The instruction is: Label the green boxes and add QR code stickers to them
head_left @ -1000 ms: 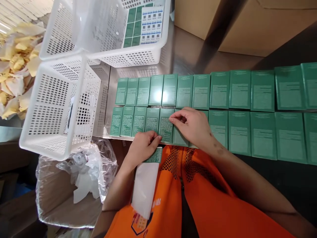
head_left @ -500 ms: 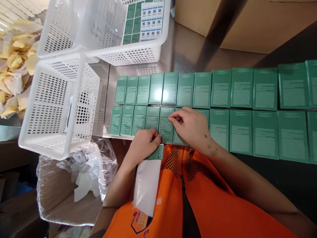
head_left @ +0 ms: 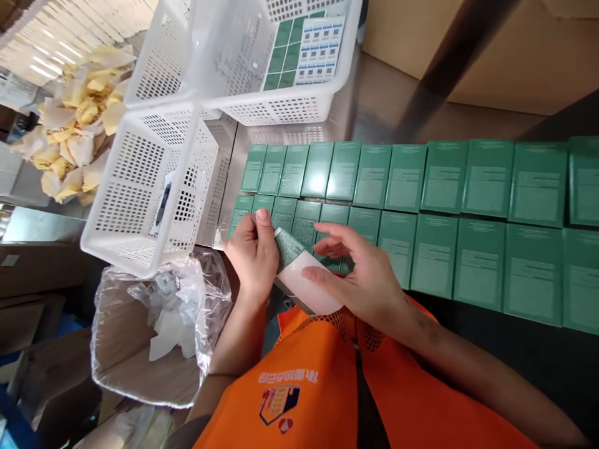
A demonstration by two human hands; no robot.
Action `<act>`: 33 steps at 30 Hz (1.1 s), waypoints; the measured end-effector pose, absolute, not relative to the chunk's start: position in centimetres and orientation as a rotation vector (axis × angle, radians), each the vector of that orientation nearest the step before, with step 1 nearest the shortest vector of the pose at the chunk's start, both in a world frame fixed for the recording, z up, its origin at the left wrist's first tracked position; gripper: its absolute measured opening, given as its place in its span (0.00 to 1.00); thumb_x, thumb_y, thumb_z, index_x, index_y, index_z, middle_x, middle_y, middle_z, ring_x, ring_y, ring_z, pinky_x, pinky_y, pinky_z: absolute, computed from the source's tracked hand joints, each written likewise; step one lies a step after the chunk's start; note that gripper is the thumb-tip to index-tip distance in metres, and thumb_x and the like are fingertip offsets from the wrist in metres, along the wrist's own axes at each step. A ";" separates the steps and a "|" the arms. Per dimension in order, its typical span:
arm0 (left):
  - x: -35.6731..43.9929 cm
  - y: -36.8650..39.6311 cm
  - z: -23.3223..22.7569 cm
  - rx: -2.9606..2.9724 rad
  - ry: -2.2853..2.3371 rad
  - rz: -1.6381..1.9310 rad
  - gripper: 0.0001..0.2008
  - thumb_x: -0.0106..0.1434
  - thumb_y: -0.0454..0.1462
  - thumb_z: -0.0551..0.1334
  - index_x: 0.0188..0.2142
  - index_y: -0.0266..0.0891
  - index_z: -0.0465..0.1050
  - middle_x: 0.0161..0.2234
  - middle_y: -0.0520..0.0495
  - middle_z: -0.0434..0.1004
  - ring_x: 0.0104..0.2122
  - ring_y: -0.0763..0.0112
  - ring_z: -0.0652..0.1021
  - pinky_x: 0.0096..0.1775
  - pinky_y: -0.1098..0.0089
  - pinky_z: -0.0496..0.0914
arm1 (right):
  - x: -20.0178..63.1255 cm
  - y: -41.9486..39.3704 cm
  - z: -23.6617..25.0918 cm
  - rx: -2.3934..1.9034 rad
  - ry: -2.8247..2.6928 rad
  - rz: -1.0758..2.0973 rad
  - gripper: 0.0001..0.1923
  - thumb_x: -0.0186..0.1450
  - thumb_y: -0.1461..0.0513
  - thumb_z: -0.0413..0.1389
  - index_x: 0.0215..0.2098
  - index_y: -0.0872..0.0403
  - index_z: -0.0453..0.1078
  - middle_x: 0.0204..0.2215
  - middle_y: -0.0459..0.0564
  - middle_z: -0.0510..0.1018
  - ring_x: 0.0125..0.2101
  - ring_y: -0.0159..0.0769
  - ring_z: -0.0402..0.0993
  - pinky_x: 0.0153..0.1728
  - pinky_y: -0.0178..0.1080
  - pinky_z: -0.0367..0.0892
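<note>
White baskets upper left, green boxes centre to right, front row part-hidden! Left hand, thumb up, grips a label strip; right hand arched, fingers parted.

Cannot read the fine print on the green boxes, partly hidden by the left hand and right hand, and cut off at the right edge.
</note>
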State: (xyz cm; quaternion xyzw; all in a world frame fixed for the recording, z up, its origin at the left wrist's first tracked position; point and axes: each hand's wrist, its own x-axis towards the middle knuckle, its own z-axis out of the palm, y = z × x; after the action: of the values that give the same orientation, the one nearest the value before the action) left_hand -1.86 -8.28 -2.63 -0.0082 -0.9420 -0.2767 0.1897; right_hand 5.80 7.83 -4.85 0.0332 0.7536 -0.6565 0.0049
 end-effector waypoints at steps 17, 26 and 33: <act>-2.8 -10.8 -2.6 0.177 -2.768 -1.890 0.11 0.54 0.44 0.68 0.30 0.38 0.78 0.25 0.50 0.75 0.23 0.73 0.70 0.26 0.72 0.64 | 5.6 7.1 -6.6 -1.346 3.389 -1.175 0.11 0.69 0.67 0.54 0.32 0.48 0.74 0.40 0.39 0.83 0.45 0.32 0.75 0.44 0.41 0.69; -3.4 -10.9 -2.2 0.035 -3.069 -1.838 0.10 0.56 0.38 0.59 0.20 0.40 0.68 0.17 0.53 0.60 0.18 0.74 0.60 0.21 0.69 0.50 | 7.8 16.1 -2.7 0.015 2.736 -2.134 0.05 0.66 0.61 0.62 0.35 0.41 0.76 0.29 0.42 0.81 0.30 0.39 0.77 0.32 0.44 0.72; 0.1 -5.4 -2.6 -0.889 -3.499 -1.391 0.14 0.69 0.47 0.57 0.38 0.41 0.75 0.20 0.56 0.65 0.21 0.73 0.64 0.26 0.70 0.55 | 4.3 17.7 -5.2 0.337 2.347 -1.957 0.14 0.57 0.49 0.67 0.28 0.51 0.79 0.21 0.45 0.76 0.22 0.32 0.67 0.23 0.37 0.60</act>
State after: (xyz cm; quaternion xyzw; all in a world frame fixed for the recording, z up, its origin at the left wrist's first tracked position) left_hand 0.12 -5.38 -2.59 -0.2147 -0.8453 -0.3360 -0.3558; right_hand 4.32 17.70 -5.15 0.1094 0.7630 -0.6362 0.0337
